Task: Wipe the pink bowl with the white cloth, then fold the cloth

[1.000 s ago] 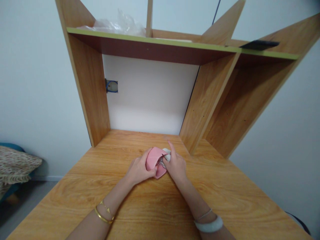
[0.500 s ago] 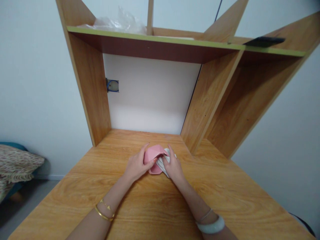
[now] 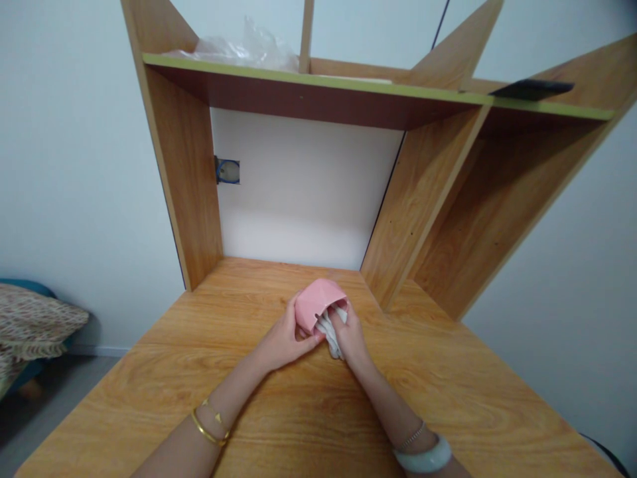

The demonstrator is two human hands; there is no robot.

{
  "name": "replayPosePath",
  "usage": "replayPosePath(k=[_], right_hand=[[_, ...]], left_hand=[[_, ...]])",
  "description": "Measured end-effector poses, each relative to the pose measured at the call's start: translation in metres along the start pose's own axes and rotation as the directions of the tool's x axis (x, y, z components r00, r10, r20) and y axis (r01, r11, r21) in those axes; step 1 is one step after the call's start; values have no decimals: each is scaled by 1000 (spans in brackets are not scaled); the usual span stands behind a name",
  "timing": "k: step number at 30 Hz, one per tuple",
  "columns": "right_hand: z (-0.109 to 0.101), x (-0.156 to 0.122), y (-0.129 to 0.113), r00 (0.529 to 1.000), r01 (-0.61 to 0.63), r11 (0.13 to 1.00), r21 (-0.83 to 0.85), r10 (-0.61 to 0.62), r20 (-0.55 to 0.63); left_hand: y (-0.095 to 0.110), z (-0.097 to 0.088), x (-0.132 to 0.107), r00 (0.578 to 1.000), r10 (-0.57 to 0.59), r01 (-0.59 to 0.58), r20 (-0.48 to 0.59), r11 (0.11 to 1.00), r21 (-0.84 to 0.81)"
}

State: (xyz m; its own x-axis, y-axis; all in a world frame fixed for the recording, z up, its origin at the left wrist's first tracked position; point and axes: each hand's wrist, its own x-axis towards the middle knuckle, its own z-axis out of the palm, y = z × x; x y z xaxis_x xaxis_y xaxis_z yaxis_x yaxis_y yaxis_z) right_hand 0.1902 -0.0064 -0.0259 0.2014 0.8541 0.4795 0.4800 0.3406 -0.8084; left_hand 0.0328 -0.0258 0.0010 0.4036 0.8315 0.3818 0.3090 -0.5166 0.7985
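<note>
A pink faceted container [image 3: 318, 300], hollow like a small pot or ashtray, is tilted with its notched opening toward me and to the right. My left hand [image 3: 291, 337] grips it from the left, the thumb along its lower rim. In my right hand [image 3: 349, 333] is a white cloth [image 3: 330, 335], which I press into the opening. Some of the cloth hangs out below the rim. The fingertips of my right hand are hidden inside the container.
The wooden desk [image 3: 279, 411] spreads below my arms. Behind it rises a shelf unit with upright panels [image 3: 184, 179]. Clear plastic bags [image 3: 243, 50] and a dark flat object [image 3: 532, 89] lie on its shelf. A patterned cloth [image 3: 37, 318] covers something at the far left.
The pink container has been turned, so its notched opening now faces down and right. My right hand has pushed the white cloth further into the opening.
</note>
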Motion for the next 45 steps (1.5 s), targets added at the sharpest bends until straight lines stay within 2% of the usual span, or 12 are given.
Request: replayPosePath(k=[3,5,8,11,15,19,21,25,31,35,40,45], right_hand=[[2,1,1,997,-74,988,138,68,46],[1,2,1,994,-112,990,88,110,29],[-6,3,-4,986,-166,978,-129,165,-15],[-15,3,-14,982,-182,869,-461,183,-44],[-22,1,-26,998,-57,703,-709,15,-64],[-22,-1,-28,982,59,684,-727,-169,-79],[-22,-1,-27,989,47,694,-718,-135,-65],[-17,0,-25,999,-24,725,-688,49,16],[-7,-1,-21,964,-50,745,-665,209,162],[-7,-2,-25,978,-65,697,-714,186,93],[-13,-3,-36,998,-11,598,-801,56,28],[-13,-3,-31,995,22,667,-744,54,78]], left_hand=[[0,-1,1,997,-23,28,-77,998,53],[-1,-1,2,993,-30,43,-118,993,109],[0,-3,2,992,-30,53,-119,980,192],[4,-4,1,994,-64,87,-86,952,293],[10,-6,1,991,-119,135,-65,911,389],[14,-10,1,988,-115,146,-100,908,394],[16,-11,1,989,-106,139,-107,911,388],[18,-12,2,989,-93,129,-111,912,389],[20,-13,2,990,-104,136,-93,867,479],[22,-15,4,987,-139,158,-76,851,500],[24,-17,5,982,-167,186,-83,840,510],[26,-19,4,985,-159,169,-66,826,538]])
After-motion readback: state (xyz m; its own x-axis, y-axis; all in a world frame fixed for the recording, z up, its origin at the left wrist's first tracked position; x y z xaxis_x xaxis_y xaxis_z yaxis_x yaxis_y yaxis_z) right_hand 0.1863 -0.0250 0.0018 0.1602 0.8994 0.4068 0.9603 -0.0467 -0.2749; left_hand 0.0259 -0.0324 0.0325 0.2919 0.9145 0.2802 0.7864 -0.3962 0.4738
